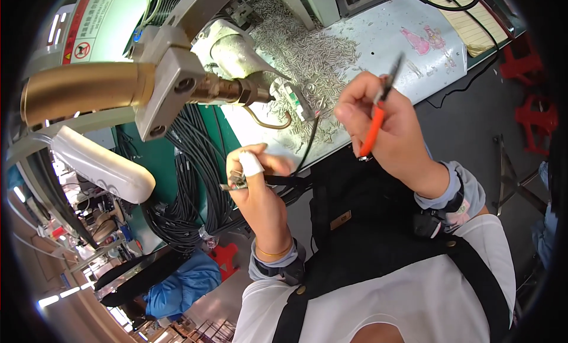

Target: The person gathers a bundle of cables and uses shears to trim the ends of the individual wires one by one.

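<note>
My right hand [384,121] is closed around a slim tool with an orange handle [374,129] and a dark, narrow tip pointing up and away. To its left, my left hand [260,177] has white tape on one digit and curls around a small metal piece [235,182], whose kind I cannot make out. Above my left hand is a machine head with a brass-coloured cylinder [89,91] and a thin curved tube [269,123]. At its end sits a small green-and-white part [293,97] in a fixture. From beside it a black cable [309,145] runs down toward my left hand.
Many short silvery bits [319,53] cover the white worktop [378,35]. Coiled black cables [189,165] hang at the left, near a white lamp-like housing [103,165]. A lined notepad [479,26] lies at the far right, with red stools [532,121] beyond.
</note>
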Action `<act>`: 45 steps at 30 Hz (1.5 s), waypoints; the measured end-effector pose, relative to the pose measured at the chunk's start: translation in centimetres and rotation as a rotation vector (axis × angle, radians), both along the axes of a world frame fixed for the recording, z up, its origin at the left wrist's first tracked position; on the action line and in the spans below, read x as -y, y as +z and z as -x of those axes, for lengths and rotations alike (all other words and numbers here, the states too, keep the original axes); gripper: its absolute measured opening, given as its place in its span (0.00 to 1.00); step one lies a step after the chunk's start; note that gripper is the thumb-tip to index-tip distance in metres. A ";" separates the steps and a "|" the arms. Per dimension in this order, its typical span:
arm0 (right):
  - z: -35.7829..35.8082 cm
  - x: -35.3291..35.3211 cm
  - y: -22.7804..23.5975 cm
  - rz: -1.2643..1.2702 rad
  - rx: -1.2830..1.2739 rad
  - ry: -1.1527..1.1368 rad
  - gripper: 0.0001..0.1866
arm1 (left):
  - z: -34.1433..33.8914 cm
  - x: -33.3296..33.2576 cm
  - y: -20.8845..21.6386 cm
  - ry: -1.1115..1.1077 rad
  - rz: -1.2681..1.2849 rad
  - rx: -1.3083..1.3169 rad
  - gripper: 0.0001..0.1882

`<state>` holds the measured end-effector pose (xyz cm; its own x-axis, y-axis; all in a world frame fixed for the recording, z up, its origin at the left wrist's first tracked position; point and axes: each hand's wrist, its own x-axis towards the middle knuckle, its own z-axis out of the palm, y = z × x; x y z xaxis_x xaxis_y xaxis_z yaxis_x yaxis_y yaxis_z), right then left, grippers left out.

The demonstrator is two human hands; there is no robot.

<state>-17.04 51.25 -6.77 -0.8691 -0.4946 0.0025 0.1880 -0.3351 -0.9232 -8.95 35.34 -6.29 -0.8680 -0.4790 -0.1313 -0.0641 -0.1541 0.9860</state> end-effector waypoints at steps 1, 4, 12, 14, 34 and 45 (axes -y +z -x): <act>-0.2 -0.2 0.1 -0.049 -0.093 -0.024 0.05 | -0.6 0.1 0.1 -0.126 -0.166 -0.065 0.11; -1.3 -0.1 -0.4 -0.155 -0.255 0.035 0.04 | -1.4 -0.1 0.3 -0.242 -0.429 -0.068 0.12; -3.5 1.1 -0.7 -0.519 -0.709 0.180 0.09 | -1.3 -2.9 1.5 -0.152 -0.422 0.161 0.12; -3.5 1.1 -0.9 -0.538 -0.688 0.121 0.10 | -1.1 -3.4 1.6 -0.122 -0.446 0.161 0.13; -0.9 -0.5 0.8 -0.233 0.392 0.550 0.08 | -2.5 -1.7 -0.8 -0.202 0.542 -0.197 0.09; -0.9 -2.0 -0.5 -0.689 -1.532 -0.057 0.13 | -2.1 -0.4 1.0 -0.315 -0.470 0.239 0.09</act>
